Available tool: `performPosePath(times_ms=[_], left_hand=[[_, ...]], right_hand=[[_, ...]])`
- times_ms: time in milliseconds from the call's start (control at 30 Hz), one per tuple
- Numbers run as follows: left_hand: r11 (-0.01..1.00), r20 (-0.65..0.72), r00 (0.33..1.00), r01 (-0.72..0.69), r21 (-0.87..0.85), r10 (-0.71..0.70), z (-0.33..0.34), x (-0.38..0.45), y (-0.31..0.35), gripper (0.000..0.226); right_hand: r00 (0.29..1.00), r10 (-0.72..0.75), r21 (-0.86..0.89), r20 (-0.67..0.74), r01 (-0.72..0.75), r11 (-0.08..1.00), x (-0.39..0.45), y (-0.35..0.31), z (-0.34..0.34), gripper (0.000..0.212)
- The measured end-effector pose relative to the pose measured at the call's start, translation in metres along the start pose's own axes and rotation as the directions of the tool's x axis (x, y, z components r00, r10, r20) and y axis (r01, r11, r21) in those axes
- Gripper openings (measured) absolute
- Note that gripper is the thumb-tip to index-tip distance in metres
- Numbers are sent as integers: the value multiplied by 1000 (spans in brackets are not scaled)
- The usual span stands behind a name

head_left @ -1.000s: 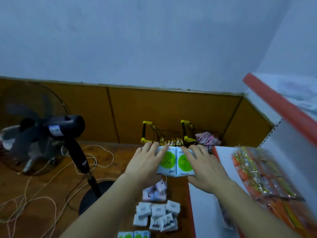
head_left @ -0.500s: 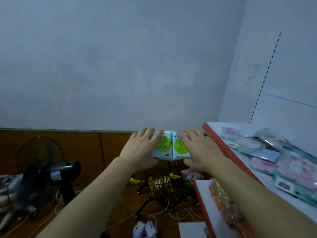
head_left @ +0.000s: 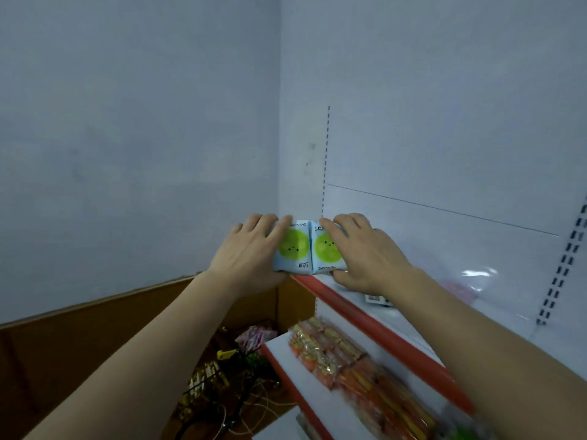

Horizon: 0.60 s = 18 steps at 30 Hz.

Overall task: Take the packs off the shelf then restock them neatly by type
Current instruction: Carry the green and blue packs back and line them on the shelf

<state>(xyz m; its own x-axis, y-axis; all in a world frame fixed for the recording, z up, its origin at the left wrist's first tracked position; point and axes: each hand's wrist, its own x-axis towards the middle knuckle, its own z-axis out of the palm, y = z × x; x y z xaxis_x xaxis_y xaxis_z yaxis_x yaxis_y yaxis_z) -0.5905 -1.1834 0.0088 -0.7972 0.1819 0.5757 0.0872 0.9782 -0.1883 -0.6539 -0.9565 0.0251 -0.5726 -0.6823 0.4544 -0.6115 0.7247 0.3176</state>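
Two light-blue packs with green smiley circles, the left pack (head_left: 293, 249) and the right pack (head_left: 326, 249), are held side by side at the left end of the upper shelf (head_left: 374, 325), just above its red front edge. My left hand (head_left: 251, 249) grips the left pack, fingers curled over its top. My right hand (head_left: 365, 249) grips the right pack the same way, thumb below. A small white pack (head_left: 376, 299) lies on that shelf, partly hidden behind my right forearm.
Orange and gold snack packs (head_left: 349, 366) fill the lower shelf. A white back panel with slotted uprights (head_left: 565, 258) rises behind the shelves. On the floor to the left stand a yellow-handled wire basket (head_left: 206, 376), a pink pack (head_left: 254, 338) and loose cords.
Both hands have lifted the two green-circle packs from low above the floor up and right to the upper shelf's left end. The view has swung up towards the shelves.
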Motion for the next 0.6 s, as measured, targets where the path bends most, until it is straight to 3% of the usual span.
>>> performPosePath(times_ms=[300,600], left_hand=[[936,-109,950,-309,-166,294,-8,44,126,93],[733,-308,795,-604,-315,523,-65,52,329,92]], right_hand=[[945,319,-183,65,-303,935,-134,61,-53,94],[774,630,-396,55,-563,726,-332,115,-147,92]])
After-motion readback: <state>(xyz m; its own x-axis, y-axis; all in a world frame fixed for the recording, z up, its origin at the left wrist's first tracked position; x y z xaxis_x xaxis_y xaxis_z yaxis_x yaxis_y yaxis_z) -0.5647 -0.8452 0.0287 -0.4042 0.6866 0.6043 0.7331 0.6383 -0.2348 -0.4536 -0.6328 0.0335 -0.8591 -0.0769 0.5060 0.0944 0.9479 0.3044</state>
